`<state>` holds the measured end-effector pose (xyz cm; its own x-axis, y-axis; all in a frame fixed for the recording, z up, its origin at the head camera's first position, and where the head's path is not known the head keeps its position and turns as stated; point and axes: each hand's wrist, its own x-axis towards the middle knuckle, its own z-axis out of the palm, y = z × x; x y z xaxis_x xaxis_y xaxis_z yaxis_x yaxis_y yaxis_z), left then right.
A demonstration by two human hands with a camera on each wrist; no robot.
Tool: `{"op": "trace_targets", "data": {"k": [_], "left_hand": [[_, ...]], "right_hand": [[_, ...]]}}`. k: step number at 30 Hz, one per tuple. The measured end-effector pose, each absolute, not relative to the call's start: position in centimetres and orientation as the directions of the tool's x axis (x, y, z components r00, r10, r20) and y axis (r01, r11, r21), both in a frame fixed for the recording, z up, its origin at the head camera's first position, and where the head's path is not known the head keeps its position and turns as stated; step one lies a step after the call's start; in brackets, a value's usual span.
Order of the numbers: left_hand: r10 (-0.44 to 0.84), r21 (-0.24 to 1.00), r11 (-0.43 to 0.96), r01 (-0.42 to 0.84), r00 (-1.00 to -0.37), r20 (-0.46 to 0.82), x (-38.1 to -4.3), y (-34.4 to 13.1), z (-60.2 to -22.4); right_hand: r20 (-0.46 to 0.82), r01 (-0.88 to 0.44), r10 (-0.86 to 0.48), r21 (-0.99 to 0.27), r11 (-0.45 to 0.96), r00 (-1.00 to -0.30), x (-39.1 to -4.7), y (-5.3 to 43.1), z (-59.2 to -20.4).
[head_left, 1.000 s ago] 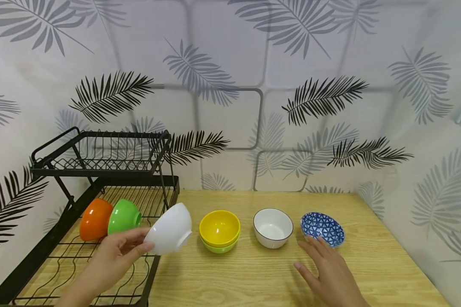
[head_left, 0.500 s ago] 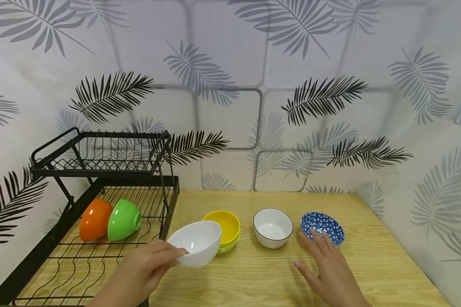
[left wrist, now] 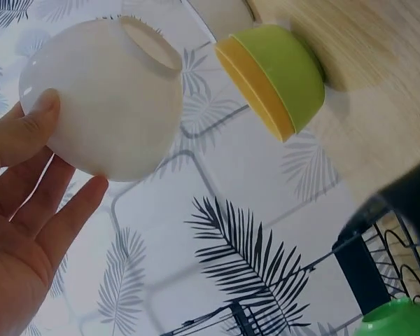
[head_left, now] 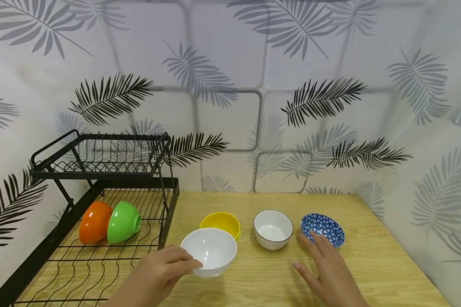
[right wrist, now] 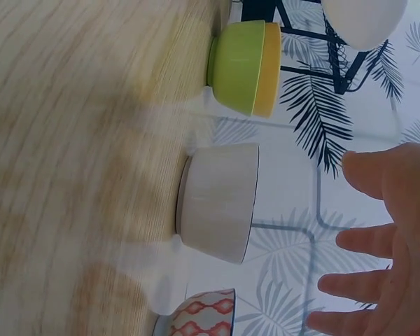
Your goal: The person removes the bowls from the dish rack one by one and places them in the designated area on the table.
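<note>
My left hand pinches the rim of a plain white bowl, thumb on one side and fingers on the other. The bowl is held above the table, mouth up and slightly tilted. In the head view it partly covers a yellow bowl, which sits nested in a light green bowl. My right hand holds nothing; its fingers are extended near a blue-patterned bowl. Between that bowl and the stack stands a white bowl with a dark rim.
A black two-tier dish rack stands on the left. On its lower tier an orange bowl and a green bowl lean on their sides. The wooden table runs to a patterned wall behind.
My left hand has carried the white bowl rightward from beside the rack to in front of the yellow bowl, turning it from its side to mouth up. My right hand has barely moved.
</note>
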<state>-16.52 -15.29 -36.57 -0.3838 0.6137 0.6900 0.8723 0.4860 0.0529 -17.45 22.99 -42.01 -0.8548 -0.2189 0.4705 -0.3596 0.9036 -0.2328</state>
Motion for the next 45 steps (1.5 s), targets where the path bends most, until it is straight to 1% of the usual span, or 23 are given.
{"op": "trace_targets", "data": {"k": [6,10,15,19,22,27,30,34,37,43,45], "left_hand": [[0.644,-0.011,0.450,0.893,-0.316,0.697,-17.0,-14.1,-36.7],[0.659,-0.011,0.418,0.908,-0.295,0.692,-17.2,-13.3,-36.8],[0.659,-0.003,0.369,0.929,-0.260,0.706,-17.6,-12.4,-37.1],[0.673,-0.024,0.337,0.941,-0.223,0.705,-17.9,-11.7,-37.4],[0.686,-0.066,0.335,0.940,-0.195,0.701,-18.0,-11.2,-37.5],[0.696,-0.080,0.343,0.936,-0.196,0.691,-18.0,-10.4,-37.5],[0.701,-0.082,0.352,0.932,-0.205,0.683,-17.9,-9.9,-37.5],[0.702,-0.083,0.363,0.928,-0.213,0.680,-18.0,-9.4,-37.7],[0.698,-0.082,0.361,0.929,-0.211,0.684,-18.1,-9.1,-38.0],[0.705,-0.078,0.356,0.931,-0.213,0.677,-18.0,-8.6,-38.4],[0.707,-0.074,0.354,0.932,-0.215,0.674,-18.0,-8.4,-38.4]], "right_hand": [[0.454,-0.389,-0.227,-0.306,0.869,-0.862,-17.3,22.3,-41.9],[0.463,-0.413,-0.243,-0.314,0.855,-0.853,-17.2,22.0,-41.9],[0.529,-0.466,-0.275,-0.271,0.842,-0.803,-17.1,21.6,-41.9],[0.589,-0.518,-0.309,-0.223,0.826,-0.747,-16.9,21.3,-41.7],[0.616,-0.548,-0.325,-0.212,0.809,-0.717,-16.6,21.0,-41.4],[0.619,-0.605,-0.374,-0.212,0.767,-0.691,-16.2,20.7,-41.0],[0.621,-0.651,-0.423,-0.193,0.734,-0.660,-16.2,20.7,-40.8],[0.651,-0.727,-0.491,-0.141,0.672,-0.580,-16.5,20.7,-40.9],[0.657,-0.765,-0.532,-0.107,0.635,-0.534,-16.7,20.6,-41.1],[0.642,-0.796,-0.587,-0.060,0.602,-0.492,-16.4,20.2,-41.2],[0.636,-0.796,-0.594,-0.053,0.603,-0.492,-16.2,20.1,-41.2]]}}
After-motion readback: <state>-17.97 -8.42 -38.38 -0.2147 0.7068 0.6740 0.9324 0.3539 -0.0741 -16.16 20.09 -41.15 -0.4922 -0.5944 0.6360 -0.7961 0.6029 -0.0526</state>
